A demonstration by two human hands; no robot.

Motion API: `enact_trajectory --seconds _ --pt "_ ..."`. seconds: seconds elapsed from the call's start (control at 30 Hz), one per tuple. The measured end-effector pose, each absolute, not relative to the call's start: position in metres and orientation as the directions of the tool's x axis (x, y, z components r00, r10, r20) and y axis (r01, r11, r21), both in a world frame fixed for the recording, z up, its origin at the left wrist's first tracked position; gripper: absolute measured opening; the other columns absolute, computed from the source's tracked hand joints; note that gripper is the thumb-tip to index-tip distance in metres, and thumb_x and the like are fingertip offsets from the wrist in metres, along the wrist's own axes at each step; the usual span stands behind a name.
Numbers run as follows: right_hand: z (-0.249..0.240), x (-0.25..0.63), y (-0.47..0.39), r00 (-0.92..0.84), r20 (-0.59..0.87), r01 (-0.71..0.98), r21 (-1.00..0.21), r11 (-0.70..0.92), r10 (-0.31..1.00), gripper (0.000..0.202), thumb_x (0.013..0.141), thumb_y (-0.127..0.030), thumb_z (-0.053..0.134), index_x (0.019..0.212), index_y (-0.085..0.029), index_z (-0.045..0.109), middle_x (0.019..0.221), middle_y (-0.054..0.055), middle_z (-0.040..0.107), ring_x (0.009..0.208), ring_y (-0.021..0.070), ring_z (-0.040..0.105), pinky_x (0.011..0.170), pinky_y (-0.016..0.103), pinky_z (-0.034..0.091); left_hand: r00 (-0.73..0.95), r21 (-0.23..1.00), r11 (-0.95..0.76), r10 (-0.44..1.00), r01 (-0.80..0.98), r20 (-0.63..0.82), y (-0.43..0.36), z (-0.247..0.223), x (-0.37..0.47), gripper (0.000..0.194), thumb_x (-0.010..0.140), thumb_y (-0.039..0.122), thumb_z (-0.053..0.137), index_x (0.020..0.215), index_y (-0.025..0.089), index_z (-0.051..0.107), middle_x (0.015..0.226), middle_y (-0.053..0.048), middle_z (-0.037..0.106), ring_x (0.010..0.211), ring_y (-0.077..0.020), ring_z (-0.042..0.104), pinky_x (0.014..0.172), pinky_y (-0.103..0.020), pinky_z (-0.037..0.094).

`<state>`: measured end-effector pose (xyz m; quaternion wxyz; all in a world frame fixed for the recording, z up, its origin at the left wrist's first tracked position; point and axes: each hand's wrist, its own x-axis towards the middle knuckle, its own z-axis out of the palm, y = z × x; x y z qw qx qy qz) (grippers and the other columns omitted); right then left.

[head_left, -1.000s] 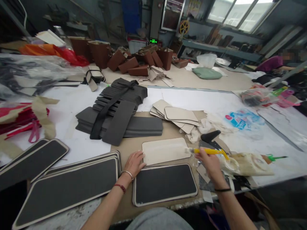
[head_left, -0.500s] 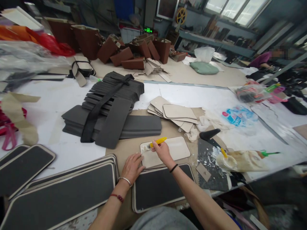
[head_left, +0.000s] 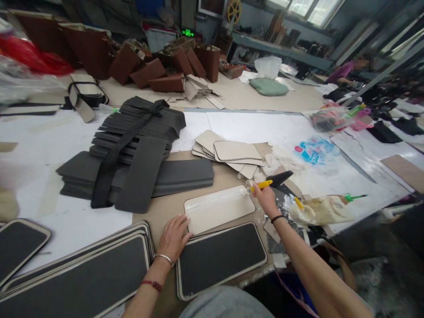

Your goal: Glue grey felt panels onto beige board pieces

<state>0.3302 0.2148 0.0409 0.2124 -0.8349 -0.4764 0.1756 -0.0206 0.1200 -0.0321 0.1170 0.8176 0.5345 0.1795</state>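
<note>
In front of me lies a cream rounded panel (head_left: 215,211) with a wet white streak along its far edge. My right hand (head_left: 265,198) is closed round the yellow handle of a brush (head_left: 261,185), whose bristles touch the panel's far right corner. The fingers of my left hand (head_left: 174,236) lie stretched out at the panel's left end. Just nearer to me is a stack of dark panels with cream borders (head_left: 221,258). A tub of white paste (head_left: 303,215), with a yellow handle in it, stands to the right of my right hand.
Dark grey strips (head_left: 135,128) are piled on the left, tied with a black band. Cream panels (head_left: 232,152) lie behind the work. Long bordered panels (head_left: 82,278) fill the near left. Brown boxy pieces (head_left: 175,66) line the back; another person (head_left: 347,70) sits at far right.
My right hand has swept the brush rightward along the panel's far edge, from its left end to its right corner. My left hand stays at the left end. The camera view has shifted right.
</note>
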Motion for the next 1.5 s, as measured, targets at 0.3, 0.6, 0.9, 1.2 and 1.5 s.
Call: enact_trajectory --seconds 0.3,0.6,0.9,1.2,1.5 --pt "0.048 0.302 0.175 0.239 0.11 0.948 -0.242 -0.208 0.965 0.028 0.084 -0.035 0.042 0.084 -0.014 0.06 0.074 0.009 0.062 0.069 0.0192 0.058 0.065 0.028 0.039 0.398 0.388 -0.428 0.903 0.816 0.161 0.123 -0.035 -0.024 0.034 0.075 0.03 0.058 0.109 0.021 0.059 0.114 -0.009 0.061 0.11 -0.0249 0.052 0.092 -0.041 0.043" --pt "0.047 0.155 0.14 0.006 0.105 0.864 -0.502 0.048 0.994 0.019 0.085 -0.028 0.042 0.081 -0.018 0.058 0.074 0.005 0.062 0.07 0.0158 0.058 0.067 0.024 0.043 0.387 0.401 -0.41 0.911 0.819 0.139 0.126 -0.039 -0.026 0.038 0.073 0.033 0.062 0.109 0.021 0.057 0.115 -0.01 0.06 0.11 -0.0259 0.052 0.092 -0.043 0.042" --pt "0.031 0.166 0.144 0.111 -0.143 0.581 -0.794 -0.181 0.983 0.036 0.081 -0.045 0.042 0.077 -0.017 0.065 0.061 0.003 0.065 0.06 0.017 0.062 0.059 0.026 0.046 0.331 0.484 -0.311 0.943 0.818 0.047 0.125 -0.024 -0.019 0.036 0.068 0.027 0.068 0.102 0.02 0.058 0.117 -0.009 0.059 0.114 -0.0244 0.049 0.097 -0.043 0.038" --pt "0.028 0.16 0.15 0.105 -0.105 0.639 -0.755 -0.148 0.989 0.037 0.079 -0.047 0.042 0.079 -0.018 0.065 0.066 0.004 0.067 0.064 0.0176 0.063 0.061 0.025 0.046 0.333 0.489 -0.341 0.937 0.803 0.107 0.123 -0.032 -0.02 0.033 0.068 0.028 0.068 0.099 0.02 0.059 0.116 -0.008 0.059 0.112 -0.0245 0.05 0.096 -0.043 0.039" --pt "0.047 0.225 0.142 0.31 -0.086 0.695 -0.659 -0.288 0.947 0.04 0.078 -0.049 0.043 0.074 -0.016 0.064 0.062 0.008 0.065 0.062 0.0199 0.062 0.063 0.029 0.044 0.33 0.487 -0.339 0.938 0.805 0.108 0.122 -0.032 -0.021 0.031 0.07 0.029 0.065 0.099 0.02 0.059 0.117 -0.009 0.059 0.113 -0.0244 0.049 0.099 -0.043 0.037"
